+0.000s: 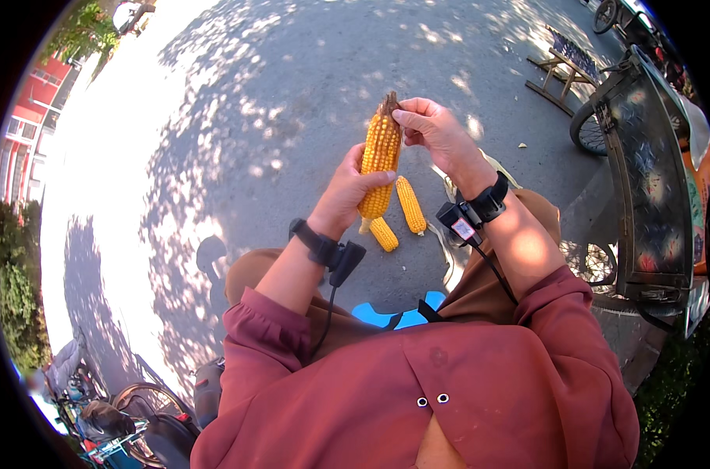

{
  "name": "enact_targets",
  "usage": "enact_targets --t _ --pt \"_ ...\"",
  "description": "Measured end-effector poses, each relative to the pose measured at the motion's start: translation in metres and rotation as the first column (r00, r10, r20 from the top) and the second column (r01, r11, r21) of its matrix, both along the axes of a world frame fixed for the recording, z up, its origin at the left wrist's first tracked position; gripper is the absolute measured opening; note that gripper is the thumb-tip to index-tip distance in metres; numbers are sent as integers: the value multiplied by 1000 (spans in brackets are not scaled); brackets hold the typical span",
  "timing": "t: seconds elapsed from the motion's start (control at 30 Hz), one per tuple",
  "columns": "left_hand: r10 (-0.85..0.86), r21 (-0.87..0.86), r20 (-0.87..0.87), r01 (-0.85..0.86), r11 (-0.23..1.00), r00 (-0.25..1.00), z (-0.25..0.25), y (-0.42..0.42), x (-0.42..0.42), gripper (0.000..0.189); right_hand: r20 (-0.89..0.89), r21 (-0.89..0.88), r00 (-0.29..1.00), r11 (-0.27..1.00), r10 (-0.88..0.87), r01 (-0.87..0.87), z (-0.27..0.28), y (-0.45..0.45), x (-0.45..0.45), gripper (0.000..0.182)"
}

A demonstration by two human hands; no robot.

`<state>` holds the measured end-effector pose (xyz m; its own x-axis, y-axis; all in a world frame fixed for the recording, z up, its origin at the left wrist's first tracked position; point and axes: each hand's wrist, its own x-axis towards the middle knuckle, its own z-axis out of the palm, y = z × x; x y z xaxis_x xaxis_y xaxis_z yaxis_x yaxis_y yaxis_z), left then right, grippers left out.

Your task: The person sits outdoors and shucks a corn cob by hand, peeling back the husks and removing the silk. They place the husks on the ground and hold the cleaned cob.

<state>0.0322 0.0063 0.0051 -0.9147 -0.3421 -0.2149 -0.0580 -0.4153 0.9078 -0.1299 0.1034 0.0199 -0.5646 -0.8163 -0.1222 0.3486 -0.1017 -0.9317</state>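
My left hand (355,182) grips the lower half of a yellow corn cob (378,158), its thumb laid across the kernels. The cob is held nearly upright in the picture, with a tuft of dry brown silk (388,104) at its top. My right hand (431,132) pinches this silk between thumb and fingertips. Below the held ear, a second corn cob (411,205) lies bare on the asphalt (308,88). A third cob (384,235) lies close by, its upper end hidden behind the held one. Both wrists wear black straps with cabled devices.
Pale strips (447,261), perhaps husk or sacking, lie beside my right leg. On the right stands a metal cart (648,176) with a spoked wheel, near a folding stool (566,67). Bicycles (150,404) and a person (64,363) are at lower left. A blue object (378,315) sits between my legs.
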Motion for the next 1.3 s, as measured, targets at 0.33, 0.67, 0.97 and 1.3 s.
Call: enact_targets --t 0.33,0.67,0.97,1.3 --pt "19 -182 54 -9 983 998 4 1 1 65 -137 41 984 992 -111 118 2 0 5 12" --pt "40 -92 43 -36 995 998 2 2 0 61 3 39 998 997 -69 68 2 2 4 13" --pt "33 91 65 -39 995 997 -1 -1 0 59 126 23 991 999 -47 45 8 2 6 8" --pt "39 140 71 -49 989 997 -3 -3 -2 59 122 3 992 1000 -16 16 6 4 6 10"
